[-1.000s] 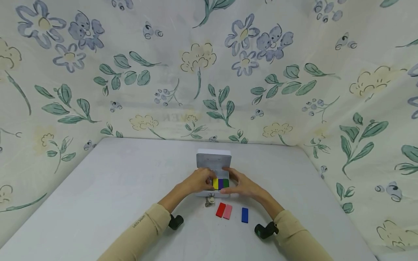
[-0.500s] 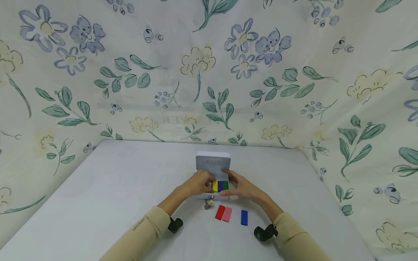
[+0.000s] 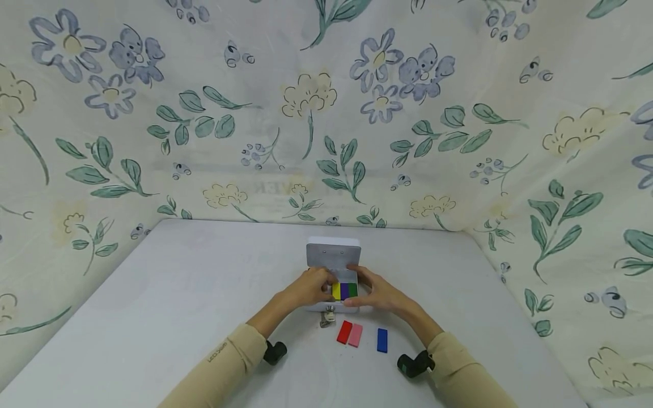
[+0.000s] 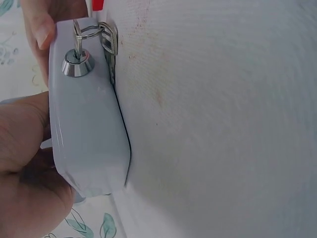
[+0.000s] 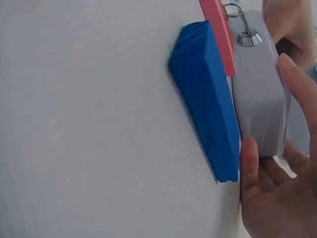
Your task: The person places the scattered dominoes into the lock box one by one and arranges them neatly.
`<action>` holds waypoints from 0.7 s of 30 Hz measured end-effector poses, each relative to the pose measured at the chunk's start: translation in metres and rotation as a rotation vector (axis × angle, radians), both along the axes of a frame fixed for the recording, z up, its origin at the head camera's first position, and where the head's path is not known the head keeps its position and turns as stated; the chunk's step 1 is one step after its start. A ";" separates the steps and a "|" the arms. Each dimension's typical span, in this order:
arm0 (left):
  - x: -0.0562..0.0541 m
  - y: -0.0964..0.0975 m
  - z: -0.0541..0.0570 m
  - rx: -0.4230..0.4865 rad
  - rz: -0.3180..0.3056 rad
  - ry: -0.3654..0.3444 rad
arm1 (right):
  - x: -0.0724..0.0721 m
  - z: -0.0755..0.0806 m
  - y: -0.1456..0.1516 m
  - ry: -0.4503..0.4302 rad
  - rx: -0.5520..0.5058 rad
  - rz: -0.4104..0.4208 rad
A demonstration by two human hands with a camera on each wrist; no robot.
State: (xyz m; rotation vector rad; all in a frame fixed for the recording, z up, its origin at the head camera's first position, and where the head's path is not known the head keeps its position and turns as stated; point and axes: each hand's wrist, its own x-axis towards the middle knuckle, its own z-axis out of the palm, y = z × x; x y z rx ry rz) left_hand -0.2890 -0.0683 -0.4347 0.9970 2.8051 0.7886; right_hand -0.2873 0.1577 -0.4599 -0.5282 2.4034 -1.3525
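Observation:
A small white metal cash box (image 3: 317, 307) stands with its lid (image 3: 334, 255) raised. Yellow (image 3: 336, 291), purple (image 3: 344, 291) and green (image 3: 352, 290) bars, like modelling clay, lie side by side inside. My left hand (image 3: 308, 285) reaches over the box's left side, fingers bent down beside the yellow bar; the fingertips are hidden, and I cannot tell whether they pinch a bar. My right hand (image 3: 380, 290) holds the right end, thumb at the front rim and fingers behind. In the left wrist view, a key sits in the front lock (image 4: 78, 63).
Before the box on the white table (image 3: 229, 272) lie a red bar (image 3: 344, 332), a pink bar (image 3: 355, 335) and a blue bar (image 3: 382, 340). Spare keys (image 3: 325, 322) hang from the lock. Flowered cloth (image 3: 280, 141) closes off the back and sides.
The head view has tipped slightly, so everything sits a little lower. Both hands keep nearly the same place at the box, and the bars have not visibly moved.

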 end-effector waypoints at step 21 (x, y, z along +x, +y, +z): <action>0.000 -0.005 -0.003 0.034 -0.016 -0.009 | 0.001 0.001 0.000 0.005 0.011 -0.001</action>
